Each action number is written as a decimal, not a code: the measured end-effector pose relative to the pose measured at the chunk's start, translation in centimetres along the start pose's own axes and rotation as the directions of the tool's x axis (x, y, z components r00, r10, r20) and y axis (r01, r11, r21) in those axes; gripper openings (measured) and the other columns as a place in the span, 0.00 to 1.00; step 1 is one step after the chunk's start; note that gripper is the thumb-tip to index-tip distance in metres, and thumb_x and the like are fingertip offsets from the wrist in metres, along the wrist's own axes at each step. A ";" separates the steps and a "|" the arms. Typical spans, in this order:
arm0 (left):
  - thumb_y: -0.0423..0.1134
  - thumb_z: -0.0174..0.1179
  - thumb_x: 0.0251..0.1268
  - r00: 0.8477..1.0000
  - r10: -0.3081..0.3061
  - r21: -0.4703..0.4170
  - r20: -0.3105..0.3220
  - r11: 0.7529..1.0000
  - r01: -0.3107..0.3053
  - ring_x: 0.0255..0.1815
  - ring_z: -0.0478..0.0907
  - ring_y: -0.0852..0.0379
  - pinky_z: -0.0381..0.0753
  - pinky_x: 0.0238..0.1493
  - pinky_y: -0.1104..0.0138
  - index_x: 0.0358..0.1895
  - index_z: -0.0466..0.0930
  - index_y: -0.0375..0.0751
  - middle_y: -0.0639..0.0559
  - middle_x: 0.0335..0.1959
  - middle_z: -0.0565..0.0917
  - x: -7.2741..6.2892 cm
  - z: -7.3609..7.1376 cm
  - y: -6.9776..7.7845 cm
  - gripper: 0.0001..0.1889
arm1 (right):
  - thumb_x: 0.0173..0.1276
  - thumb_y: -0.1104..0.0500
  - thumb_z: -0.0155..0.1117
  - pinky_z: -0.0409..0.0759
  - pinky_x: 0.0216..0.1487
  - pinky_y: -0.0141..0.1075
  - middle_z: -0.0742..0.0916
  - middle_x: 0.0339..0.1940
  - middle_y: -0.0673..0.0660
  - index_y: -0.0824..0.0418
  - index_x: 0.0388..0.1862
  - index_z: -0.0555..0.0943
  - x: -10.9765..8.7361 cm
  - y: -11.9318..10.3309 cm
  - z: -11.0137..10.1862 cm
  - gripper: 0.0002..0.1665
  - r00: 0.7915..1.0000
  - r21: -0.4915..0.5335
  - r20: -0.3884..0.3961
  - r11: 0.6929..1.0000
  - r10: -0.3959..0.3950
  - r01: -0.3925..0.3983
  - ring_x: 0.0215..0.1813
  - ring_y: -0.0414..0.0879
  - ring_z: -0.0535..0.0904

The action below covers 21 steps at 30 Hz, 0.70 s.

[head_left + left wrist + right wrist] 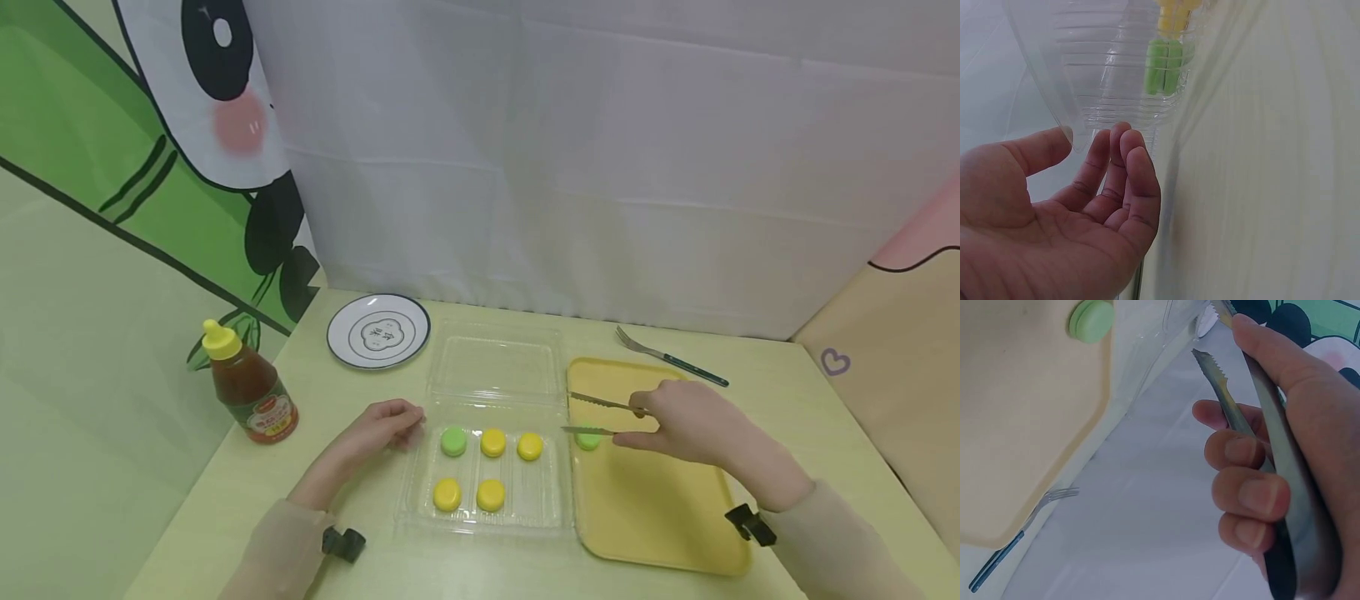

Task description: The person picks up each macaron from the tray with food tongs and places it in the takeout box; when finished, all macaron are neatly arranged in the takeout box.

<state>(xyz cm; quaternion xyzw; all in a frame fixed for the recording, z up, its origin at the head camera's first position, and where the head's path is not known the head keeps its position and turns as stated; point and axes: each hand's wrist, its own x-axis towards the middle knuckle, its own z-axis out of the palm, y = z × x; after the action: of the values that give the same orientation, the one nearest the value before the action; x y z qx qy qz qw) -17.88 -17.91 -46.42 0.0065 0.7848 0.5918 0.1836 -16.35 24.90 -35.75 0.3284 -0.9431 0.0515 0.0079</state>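
My left hand (375, 432) pinches the left rim of a clear plastic hinged box (538, 492), thumb and fingertips at its edge in the left wrist view. The box's lid (495, 358) lies folded back. Inside sit a green macaron (453, 442) and several yellow macarons (491, 495). With my right hand (693, 421) I hold metal tongs (1297, 487), their serrated tips spread apart and nothing between them. The tips point left, over the tray's left side. One green macaron (588, 440) lies on the yellow tray (652, 508), partly overlapped by the lower tong arm in the head view.
A fork (671, 358) with a dark handle lies behind the tray. At the back left is a white plate (341, 333) with a dark rim. A sauce bottle (258, 392) with a yellow cap stands at the table's left edge. A white cloth (525, 167) hangs behind.
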 end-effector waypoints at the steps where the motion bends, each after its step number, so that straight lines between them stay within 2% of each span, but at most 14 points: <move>1: 0.43 0.54 0.77 1.000 -0.001 -0.002 0.001 1.000 0.001 0.37 0.75 0.55 0.77 0.42 0.63 0.49 0.78 0.28 0.49 0.35 0.80 0.0 0.0 0.0 0.17 | 0.61 0.36 0.70 0.58 0.20 0.30 0.66 0.11 0.40 0.50 0.25 0.78 -0.1 0.2 0.0 0.21 1.000 0.000 0.000 1.000 0.006 -0.006 0.17 0.32 0.56; 7: 0.44 0.53 0.77 1.000 -0.001 0.002 0.005 1.000 0.001 0.37 0.76 0.54 0.77 0.43 0.63 0.49 0.78 0.28 0.49 0.35 0.80 -0.1 -0.1 0.0 0.18 | 0.63 0.33 0.67 0.66 0.21 0.31 0.71 0.12 0.39 0.55 0.34 0.84 -0.8 1.2 0.2 0.26 1.000 0.015 0.003 1.000 0.019 -0.019 0.16 0.32 0.63; 14: 0.44 0.54 0.77 1.000 0.002 0.006 0.002 1.000 -0.002 0.37 0.75 0.55 0.76 0.42 0.63 0.49 0.78 0.29 0.49 0.35 0.80 -0.1 -0.1 0.0 0.17 | 0.64 0.33 0.66 0.69 0.22 0.32 0.72 0.13 0.39 0.57 0.36 0.85 -1.2 2.0 0.7 0.28 1.000 0.003 0.014 1.000 0.016 -0.016 0.16 0.31 0.64; 21: 0.43 0.54 0.76 1.000 -0.005 0.009 -0.005 1.000 0.005 0.35 0.75 0.56 0.75 0.40 0.64 0.45 0.79 0.29 0.49 0.33 0.80 0.1 0.0 0.0 0.16 | 0.64 0.35 0.67 0.72 0.24 0.32 0.77 0.16 0.39 0.60 0.38 0.86 -1.6 2.5 1.5 0.29 0.999 0.057 0.044 0.998 0.020 -0.023 0.16 0.30 0.65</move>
<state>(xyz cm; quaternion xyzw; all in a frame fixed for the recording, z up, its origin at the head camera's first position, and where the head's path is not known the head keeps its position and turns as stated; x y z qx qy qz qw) -17.99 -17.93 -46.45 0.0037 0.7880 0.5878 0.1831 -16.62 27.66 -37.60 0.3194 -0.9447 0.0715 -0.0224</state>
